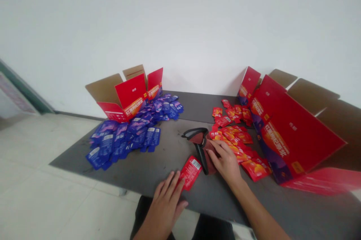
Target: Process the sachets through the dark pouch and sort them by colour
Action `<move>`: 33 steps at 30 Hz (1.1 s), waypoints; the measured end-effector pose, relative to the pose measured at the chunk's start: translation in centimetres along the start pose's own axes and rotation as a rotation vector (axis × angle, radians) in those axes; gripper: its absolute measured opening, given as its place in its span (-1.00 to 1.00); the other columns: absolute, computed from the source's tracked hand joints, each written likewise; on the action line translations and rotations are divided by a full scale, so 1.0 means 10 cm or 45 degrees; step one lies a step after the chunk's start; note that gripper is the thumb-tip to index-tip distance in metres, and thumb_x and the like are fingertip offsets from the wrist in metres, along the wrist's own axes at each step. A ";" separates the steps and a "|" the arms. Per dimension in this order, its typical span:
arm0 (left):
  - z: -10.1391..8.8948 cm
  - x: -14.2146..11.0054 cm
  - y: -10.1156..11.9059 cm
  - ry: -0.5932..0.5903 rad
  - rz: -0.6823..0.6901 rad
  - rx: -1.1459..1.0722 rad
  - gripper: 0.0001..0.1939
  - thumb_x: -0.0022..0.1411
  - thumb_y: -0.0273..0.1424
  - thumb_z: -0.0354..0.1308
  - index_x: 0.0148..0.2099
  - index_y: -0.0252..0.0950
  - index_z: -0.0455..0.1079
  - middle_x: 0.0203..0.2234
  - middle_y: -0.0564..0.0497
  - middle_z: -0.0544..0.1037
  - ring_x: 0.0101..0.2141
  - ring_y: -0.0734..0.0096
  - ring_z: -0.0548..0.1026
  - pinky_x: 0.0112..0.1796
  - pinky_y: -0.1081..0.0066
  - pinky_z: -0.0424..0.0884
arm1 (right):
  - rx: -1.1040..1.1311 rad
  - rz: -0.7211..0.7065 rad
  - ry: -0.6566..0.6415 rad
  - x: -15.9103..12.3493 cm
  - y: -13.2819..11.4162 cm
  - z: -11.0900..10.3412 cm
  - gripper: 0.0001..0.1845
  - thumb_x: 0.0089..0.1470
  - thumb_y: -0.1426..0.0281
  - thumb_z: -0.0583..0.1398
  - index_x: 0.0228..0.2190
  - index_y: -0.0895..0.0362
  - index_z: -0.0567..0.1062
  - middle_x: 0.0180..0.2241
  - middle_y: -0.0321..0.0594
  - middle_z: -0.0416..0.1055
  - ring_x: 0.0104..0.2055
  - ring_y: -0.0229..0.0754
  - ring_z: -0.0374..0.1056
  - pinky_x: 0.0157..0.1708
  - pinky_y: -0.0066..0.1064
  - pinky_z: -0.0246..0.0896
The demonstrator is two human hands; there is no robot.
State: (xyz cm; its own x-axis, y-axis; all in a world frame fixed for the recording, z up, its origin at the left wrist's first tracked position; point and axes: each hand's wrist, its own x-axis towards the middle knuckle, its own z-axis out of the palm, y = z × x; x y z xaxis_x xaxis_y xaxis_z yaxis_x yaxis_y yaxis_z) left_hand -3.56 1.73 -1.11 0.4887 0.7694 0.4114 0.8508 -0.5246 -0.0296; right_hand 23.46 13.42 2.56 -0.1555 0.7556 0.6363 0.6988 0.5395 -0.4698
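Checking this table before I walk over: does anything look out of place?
One red sachet lies apart from the red heap, beside the left hand on the table. The large red carton also looks tipped on its side, unlike the carton at left.

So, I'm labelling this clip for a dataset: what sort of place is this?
Probably a small packing room: open red printed cartons, heaps of blue sachets and red sachets on a grey table.

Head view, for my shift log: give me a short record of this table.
left hand: nearest a red sachet
right hand: resting on a black-and-maroon hand tool
left of table: blue sachets heaped before an open red carton
right of table: red sachets beside a large red carton
surface: dark grey table
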 end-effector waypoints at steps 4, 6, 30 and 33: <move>0.12 -0.03 -0.06 -0.016 0.058 -0.005 -0.27 0.31 -0.02 0.23 0.40 -0.22 0.20 0.24 -0.12 0.44 0.16 0.06 0.42 0.05 0.18 0.33 | 0.091 0.072 0.010 0.00 0.04 -0.02 -0.67 0.32 0.30 0.15 0.08 0.01 0.49 -0.03 -0.09 0.46 0.01 0.00 0.43 0.03 -0.12 0.42; 0.14 -0.01 -0.07 -0.022 0.074 -0.041 -0.19 0.19 0.05 0.31 0.36 -0.20 0.25 0.15 -0.12 0.52 0.08 0.06 0.47 0.01 0.19 0.34 | 0.134 0.099 0.018 0.01 0.04 -0.03 -0.68 0.31 0.28 0.16 0.06 0.01 0.50 -0.04 -0.10 0.47 0.00 0.00 0.44 0.01 -0.13 0.43; 0.12 0.01 0.31 -0.047 0.070 -0.135 -0.48 0.36 -0.29 0.25 0.32 -0.17 0.33 0.19 -0.07 0.49 0.20 0.05 0.40 0.06 0.10 0.43 | 0.218 0.183 0.034 0.05 0.07 -0.05 -0.69 0.28 0.25 0.20 0.00 0.05 0.55 -0.10 -0.11 0.50 -0.07 -0.03 0.45 -0.03 -0.17 0.40; 0.09 -0.02 0.24 0.022 0.161 -0.161 -0.60 0.44 -0.29 0.14 0.26 -0.23 0.39 0.13 -0.09 0.54 0.17 0.10 0.44 0.04 0.14 0.44 | 0.236 0.204 0.030 0.05 0.08 -0.04 -0.69 0.26 0.26 0.21 0.00 0.07 0.55 -0.11 -0.13 0.49 -0.09 -0.05 0.45 -0.05 -0.20 0.40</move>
State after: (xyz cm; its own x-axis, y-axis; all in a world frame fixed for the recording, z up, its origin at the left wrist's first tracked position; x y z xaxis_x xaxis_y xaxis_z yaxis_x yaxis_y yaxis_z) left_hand -1.41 0.62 -2.09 0.5858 0.6885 0.4276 0.7512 -0.6593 0.0325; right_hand 24.19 14.08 2.81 -0.0351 0.8292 0.5578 0.5726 0.4741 -0.6688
